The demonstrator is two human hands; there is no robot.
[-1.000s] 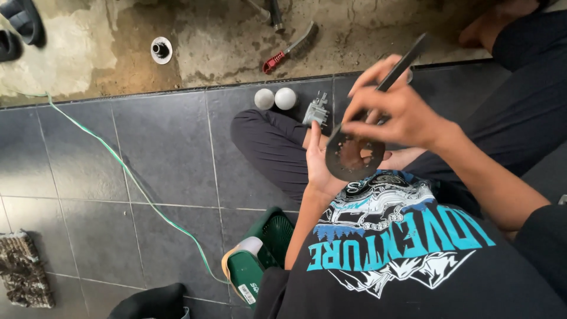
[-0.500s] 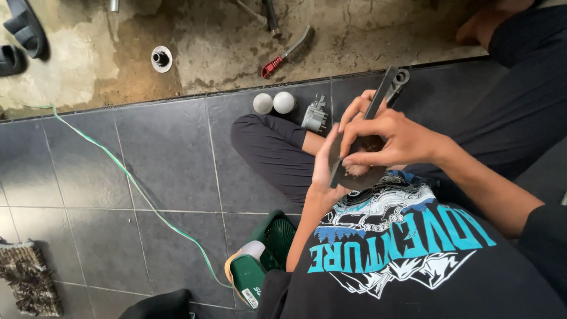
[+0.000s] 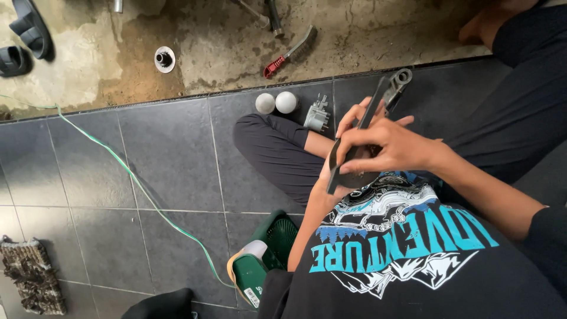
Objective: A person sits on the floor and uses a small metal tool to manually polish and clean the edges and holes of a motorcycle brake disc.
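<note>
Dark metal, a round perforated disc (image 3: 348, 171) is held edge-on right of frame centre, cradled by the left hand (image 3: 331, 168) while a flat bar (image 3: 369, 118) is pinched by the right hand (image 3: 390, 147). It is judged stiff, fairly heavy (possibly greasy), best gripped at the rim.

Dark grey tiled floor (image 3: 165, 159), rough bare concrete strip (image 3: 366, 35) beyond, even daylight

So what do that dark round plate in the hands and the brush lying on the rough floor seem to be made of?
The round plate looks like dark, dull metal: thin, rigid, seen nearly edge-on in the left hand. The brush seems to have wire bristles on a grey body with a glossy red grip, probably plastic.
</note>
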